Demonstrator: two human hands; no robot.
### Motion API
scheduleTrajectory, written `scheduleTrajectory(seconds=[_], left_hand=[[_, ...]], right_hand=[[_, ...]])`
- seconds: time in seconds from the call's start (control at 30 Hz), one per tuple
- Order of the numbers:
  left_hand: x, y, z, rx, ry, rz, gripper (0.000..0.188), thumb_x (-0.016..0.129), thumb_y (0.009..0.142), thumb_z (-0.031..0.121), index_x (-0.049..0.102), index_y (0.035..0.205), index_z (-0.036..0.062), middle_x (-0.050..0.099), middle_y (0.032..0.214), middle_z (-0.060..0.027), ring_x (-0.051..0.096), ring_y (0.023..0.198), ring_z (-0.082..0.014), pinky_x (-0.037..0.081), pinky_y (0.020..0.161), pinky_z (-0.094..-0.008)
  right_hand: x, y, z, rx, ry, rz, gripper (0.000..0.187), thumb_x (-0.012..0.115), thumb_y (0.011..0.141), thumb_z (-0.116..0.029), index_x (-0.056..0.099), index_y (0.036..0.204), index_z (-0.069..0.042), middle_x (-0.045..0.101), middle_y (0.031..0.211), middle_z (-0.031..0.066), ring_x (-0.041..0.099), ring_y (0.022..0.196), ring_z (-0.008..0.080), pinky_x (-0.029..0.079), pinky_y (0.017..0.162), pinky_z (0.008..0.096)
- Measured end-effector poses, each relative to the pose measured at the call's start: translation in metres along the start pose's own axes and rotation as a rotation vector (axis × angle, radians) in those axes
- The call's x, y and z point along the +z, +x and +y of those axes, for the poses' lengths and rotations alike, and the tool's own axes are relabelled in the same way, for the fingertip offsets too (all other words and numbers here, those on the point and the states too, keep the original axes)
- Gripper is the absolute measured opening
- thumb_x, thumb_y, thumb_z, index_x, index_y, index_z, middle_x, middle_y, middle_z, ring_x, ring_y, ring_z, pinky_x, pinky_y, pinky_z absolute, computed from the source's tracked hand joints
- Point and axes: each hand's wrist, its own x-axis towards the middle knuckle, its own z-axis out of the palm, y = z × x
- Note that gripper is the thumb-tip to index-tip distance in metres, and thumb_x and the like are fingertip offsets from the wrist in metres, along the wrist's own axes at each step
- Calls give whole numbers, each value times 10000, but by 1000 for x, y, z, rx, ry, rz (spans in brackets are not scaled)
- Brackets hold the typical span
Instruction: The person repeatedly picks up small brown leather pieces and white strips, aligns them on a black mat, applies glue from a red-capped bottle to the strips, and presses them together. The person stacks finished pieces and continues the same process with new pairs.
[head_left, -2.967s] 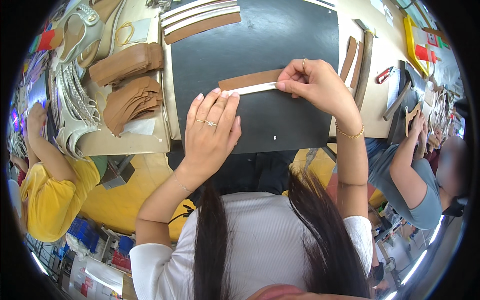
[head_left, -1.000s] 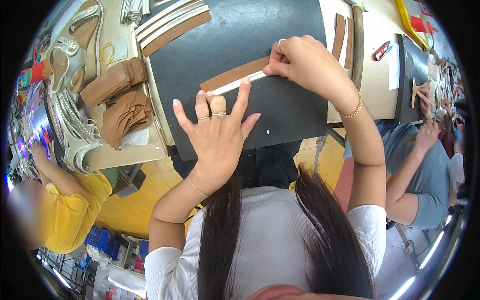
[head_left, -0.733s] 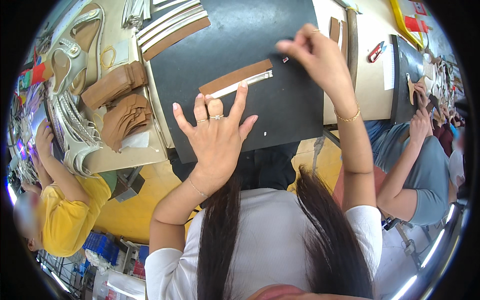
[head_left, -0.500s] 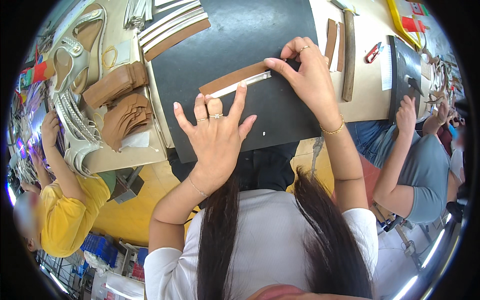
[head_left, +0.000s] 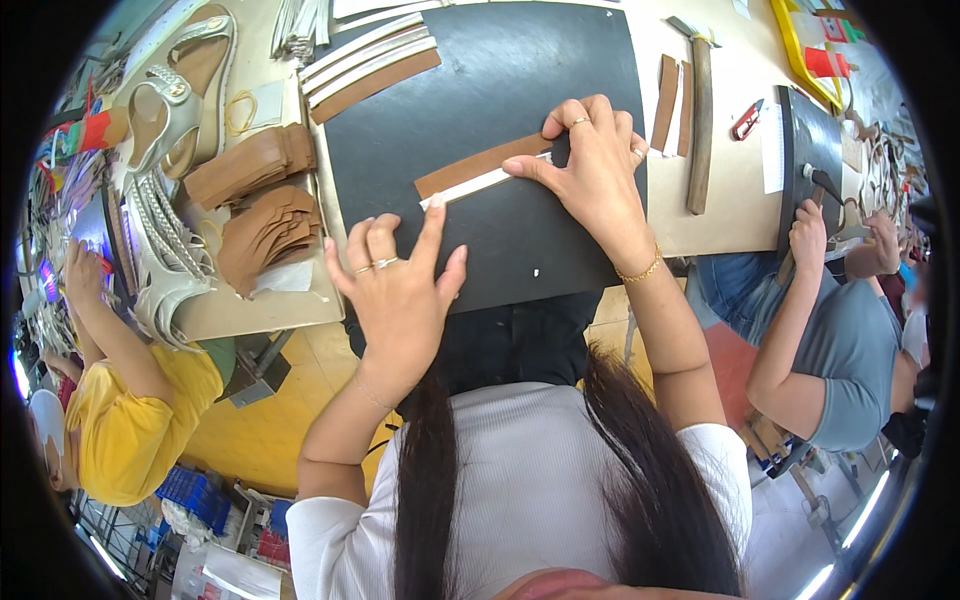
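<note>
Left hand (head_left: 393, 280) shifted to left end of flat white strip (head_left: 475, 187), fingers spread. Right hand (head_left: 597, 165), thumb and index apart, touched brown strip (head_left: 480, 164) between smooth black board's (head_left: 560, 240) side edges.

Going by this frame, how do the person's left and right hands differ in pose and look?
The left hand puts only its index fingertip at the white strip; the right hand has its thumb there and index finger at the brown strip. The left hand's wrist wears a thin chain, the right hand's a thicker gold bracelet. Both wear rings.
</note>
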Motion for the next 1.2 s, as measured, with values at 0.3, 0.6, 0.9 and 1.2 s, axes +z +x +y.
scheduleTrajectory(seconds=[0.3, 0.6, 0.9, 1.2], left_hand=[[8, -18, -21, 1, -245, 99, 642, 787, 841, 314, 556, 1415, 143, 412, 1392, -167, 389, 1326, -358, 242, 1128, -575], [10, -21, -25, 103, -406, 236, 608, 808, 801, 148, 580, 1363, 93, 416, 1405, -172, 402, 1326, -387, 324, 1108, -489], [-8, -27, -40, 104, -483, 303, 535, 786, 790, 81, 631, 1301, 108, 440, 1373, -160, 436, 1286, -369, 383, 1074, -455], [-32, -19, -87, -71, -449, 433, 448, 766, 810, 53, 671, 1248, 75, 479, 1336, -162, 482, 1230, -348, 428, 1019, -424]], right_hand=[[-37, 20, 23, 46, 495, -200, 367, 750, 909, -335, 648, 1138, -68, 564, 1001, 22, 505, 892, 125, 458, 837, 274], [-37, 46, 0, -397, 246, -227, 222, 733, 849, -117, 742, 1071, -111, 625, 1064, 84, 609, 994, 273, 481, 888, 382], [-16, 55, -34, -478, 55, -456, 97, 744, 844, -156, 705, 910, -97, 587, 1033, 52, 564, 1034, 246, 422, 916, 416], [-29, 67, -30, -402, 156, -457, 98, 653, 921, -118, 614, 883, -36, 625, 890, 91, 590, 869, 280, 422, 836, 395]])
